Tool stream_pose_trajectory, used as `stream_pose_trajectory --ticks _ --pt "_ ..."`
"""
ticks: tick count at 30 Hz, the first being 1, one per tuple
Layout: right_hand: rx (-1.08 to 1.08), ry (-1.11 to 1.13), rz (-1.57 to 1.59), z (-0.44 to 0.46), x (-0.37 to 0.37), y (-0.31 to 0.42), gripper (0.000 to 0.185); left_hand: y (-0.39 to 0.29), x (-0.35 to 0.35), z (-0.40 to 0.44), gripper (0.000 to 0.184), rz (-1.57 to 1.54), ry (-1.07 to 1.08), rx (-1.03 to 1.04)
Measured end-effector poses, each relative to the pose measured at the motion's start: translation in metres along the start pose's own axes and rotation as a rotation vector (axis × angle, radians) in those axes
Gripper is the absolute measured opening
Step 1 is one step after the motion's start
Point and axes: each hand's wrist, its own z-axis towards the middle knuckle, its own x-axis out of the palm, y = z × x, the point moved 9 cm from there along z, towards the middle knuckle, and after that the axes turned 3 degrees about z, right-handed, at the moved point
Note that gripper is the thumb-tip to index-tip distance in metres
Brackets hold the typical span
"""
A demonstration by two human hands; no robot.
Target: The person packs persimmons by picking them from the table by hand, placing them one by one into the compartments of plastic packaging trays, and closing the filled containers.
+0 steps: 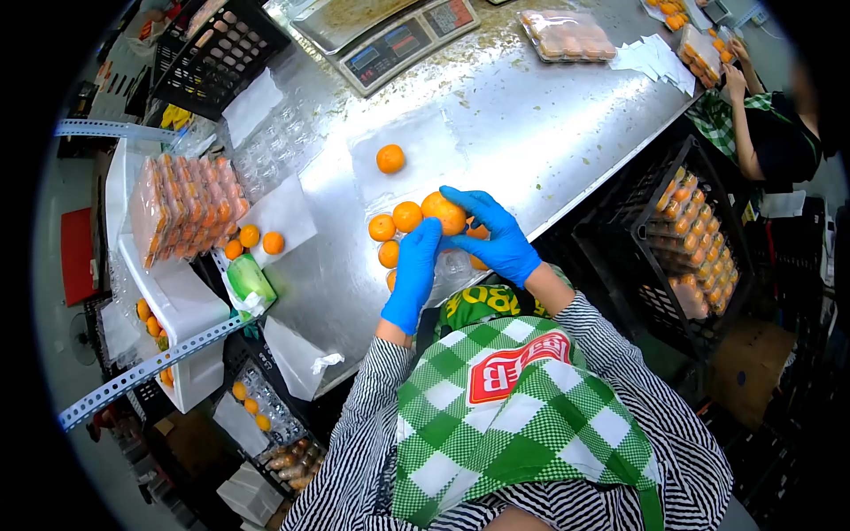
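Note:
In the head view, my right hand (pixel 498 241), in a blue glove, is closed round the side of a mandarin orange (pixel 442 213). My left hand (pixel 415 275), also gloved in blue, has its fingers together against the lower edge of the same fruit. Beneath both hands is a clear plastic tray (pixel 455 263), partly hidden, with several oranges (pixel 388 254) in rows. A single orange (pixel 390 159) lies farther off on a thin clear sheet (pixel 423 133) on the metal table (pixel 540 133).
A digital scale (pixel 398 49) stands at the back. Left are stacked packed trays (pixel 186 208), loose oranges (pixel 249 236) and a black crate (pixel 217 57). A packed tray (pixel 567 36) lies at back right. A crate (pixel 673 239) holds packs beside another person (pixel 753 133).

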Motion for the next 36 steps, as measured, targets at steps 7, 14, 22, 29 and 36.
stream_pose_trajectory --ticks 7,14,22,29,36 --pt "0.135 -0.027 0.139 -0.004 -0.002 -0.026 0.058 0.001 -0.005 -0.002 0.042 0.132 -0.059 -0.079" --pt "0.585 -0.088 0.584 -0.013 -0.010 -0.081 0.040 -0.019 -0.034 -0.001 0.036 0.095 -0.159 -0.025" --pt "0.493 -0.237 0.149 0.002 -0.035 -0.102 0.044 -0.037 -0.091 -0.035 0.028 0.118 -0.366 0.098" --pt "0.046 -0.058 -0.374 0.021 -0.019 -0.090 0.052 -0.023 -0.104 -0.060 0.028 0.254 -0.441 0.087" --pt "0.113 -0.109 -0.445 0.010 -0.030 -0.083 0.048 -0.016 -0.107 -0.064 0.027 0.247 -0.440 0.073"
